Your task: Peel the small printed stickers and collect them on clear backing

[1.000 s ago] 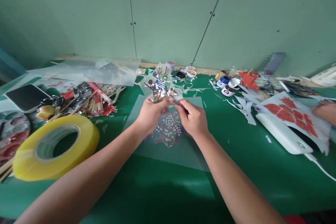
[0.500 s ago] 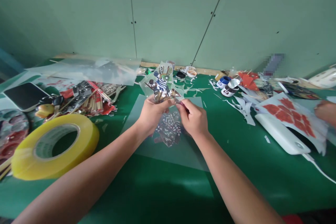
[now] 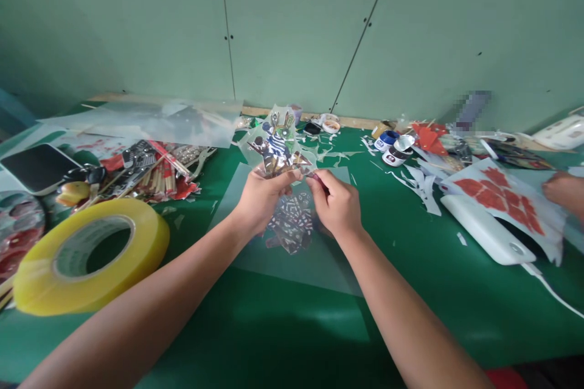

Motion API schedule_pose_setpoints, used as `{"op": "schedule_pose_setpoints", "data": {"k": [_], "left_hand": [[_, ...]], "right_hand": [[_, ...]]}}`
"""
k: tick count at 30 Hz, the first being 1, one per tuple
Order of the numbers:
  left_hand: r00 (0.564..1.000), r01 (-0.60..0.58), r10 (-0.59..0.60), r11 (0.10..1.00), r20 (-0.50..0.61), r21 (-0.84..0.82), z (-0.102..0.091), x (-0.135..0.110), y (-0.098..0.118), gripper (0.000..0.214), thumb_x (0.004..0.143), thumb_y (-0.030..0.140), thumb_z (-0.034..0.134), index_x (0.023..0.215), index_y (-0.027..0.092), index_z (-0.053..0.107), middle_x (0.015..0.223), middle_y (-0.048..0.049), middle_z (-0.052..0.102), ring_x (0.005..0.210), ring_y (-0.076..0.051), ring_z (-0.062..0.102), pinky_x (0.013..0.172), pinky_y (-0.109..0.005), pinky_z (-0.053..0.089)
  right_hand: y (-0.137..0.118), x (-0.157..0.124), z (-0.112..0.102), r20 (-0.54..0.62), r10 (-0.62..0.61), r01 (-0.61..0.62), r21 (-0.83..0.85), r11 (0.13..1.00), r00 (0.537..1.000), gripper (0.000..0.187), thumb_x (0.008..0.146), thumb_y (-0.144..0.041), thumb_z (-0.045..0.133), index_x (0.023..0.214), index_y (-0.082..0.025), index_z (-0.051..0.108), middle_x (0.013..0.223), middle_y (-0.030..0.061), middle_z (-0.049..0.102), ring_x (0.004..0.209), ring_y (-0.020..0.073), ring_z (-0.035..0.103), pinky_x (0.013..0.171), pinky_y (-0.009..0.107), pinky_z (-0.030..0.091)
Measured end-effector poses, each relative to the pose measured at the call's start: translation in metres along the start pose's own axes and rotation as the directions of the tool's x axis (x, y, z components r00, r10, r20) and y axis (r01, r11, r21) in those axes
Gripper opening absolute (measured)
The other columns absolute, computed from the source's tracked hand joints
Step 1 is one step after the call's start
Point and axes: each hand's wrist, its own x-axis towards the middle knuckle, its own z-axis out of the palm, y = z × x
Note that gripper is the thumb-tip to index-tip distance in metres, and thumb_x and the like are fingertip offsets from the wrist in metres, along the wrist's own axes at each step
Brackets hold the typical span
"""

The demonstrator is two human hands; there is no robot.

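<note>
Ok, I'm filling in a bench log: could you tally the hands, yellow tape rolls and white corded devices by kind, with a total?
Hands: 3 (left hand and right hand at the patterned cut-out, plus another person's hand)
Yellow tape roll: 1
White corded device: 1
Total: 5

Over the worktop point(image 3: 410, 304), the left hand point(image 3: 261, 197) hides part of the painted cut-out figure point(image 3: 277, 144), while the right hand point(image 3: 338, 200) covers most of a slim dark-red thing point(image 3: 320, 182), too small to identify. Toward the worktop's left edge the paint palette point(image 3: 20, 223) is cut off by the frame, as are another person's hand point(image 3: 564, 191) and the white cable point(image 3: 554, 293) toward its right edge. Near its far edge a pixelated patch point(image 3: 473, 110) masks something, and lettering on the paint jars point(image 3: 394, 158) is unreadable.
</note>
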Motion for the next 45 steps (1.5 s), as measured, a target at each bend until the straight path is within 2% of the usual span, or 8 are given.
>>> {"op": "schedule_pose_setpoints", "data": {"k": [13,24,32,37,45], "left_hand": [[1.000,0.013,-0.013,1.000,0.018,0.001,0.000,0.001,0.010,0.020,0.059,0.018,0.082,0.061,0.014,0.063,0.055,0.0041,0.055,0.050,-0.005,0.042,0.052,-0.024,0.038],[0.998,0.014,-0.016,1.000,0.057,0.025,-0.001,0.002,0.009,0.024,0.055,0.019,0.085,0.059,0.014,0.062,0.054,0.0046,0.054,0.050,-0.005,0.042,0.052,-0.023,0.038],[0.995,0.089,-0.089,0.996,0.054,-0.006,0.000,0.002,0.009,0.020,0.059,0.018,0.083,0.062,0.014,0.064,0.056,0.0032,0.055,0.050,-0.005,0.042,0.052,-0.024,0.038],[0.994,0.091,-0.091,0.996,0.062,0.006,0.000,0.003,0.010,0.022,0.056,0.018,0.085,0.063,0.014,0.065,0.060,0.0028,0.056,0.052,-0.005,0.043,0.052,-0.024,0.038],[0.992,0.095,-0.097,0.995,0.081,0.020,-0.002,0.005,0.009,0.017,0.060,0.017,0.083,0.065,0.013,0.066,0.060,0.0024,0.056,0.051,-0.005,0.041,0.053,-0.024,0.038]], "right_hand": [[-0.002,0.002,0.000,-0.008,0.011,-0.011,0.004,1.000,1.000,0.027,0.098,-0.033,0.047,0.091,-0.018,0.069,0.070,0.0051,0.073,0.055,0.0134,0.063,0.052,0.023,0.040],[-0.001,0.002,-0.002,-0.004,0.040,-0.040,-0.066,0.997,0.999,0.031,0.099,-0.036,0.045,0.091,-0.019,0.069,0.068,0.0037,0.072,0.055,0.0120,0.062,0.051,0.022,0.038],[0.000,0.001,-0.003,0.028,0.073,-0.072,-0.024,0.997,0.997,0.030,0.098,-0.036,0.046,0.093,-0.019,0.070,0.071,0.0051,0.073,0.058,0.0137,0.064,0.053,0.023,0.038],[0.001,0.001,-0.002,0.033,0.107,-0.107,-0.012,0.994,0.994,0.031,0.098,-0.037,0.045,0.093,-0.020,0.070,0.070,0.0048,0.073,0.056,0.0138,0.063,0.052,0.024,0.038],[0.002,0.001,0.002,0.001,0.159,-0.159,0.035,0.987,0.987,0.031,0.096,-0.038,0.047,0.093,-0.018,0.071,0.069,0.0059,0.071,0.054,0.0145,0.060,0.053,0.025,0.039]]}}
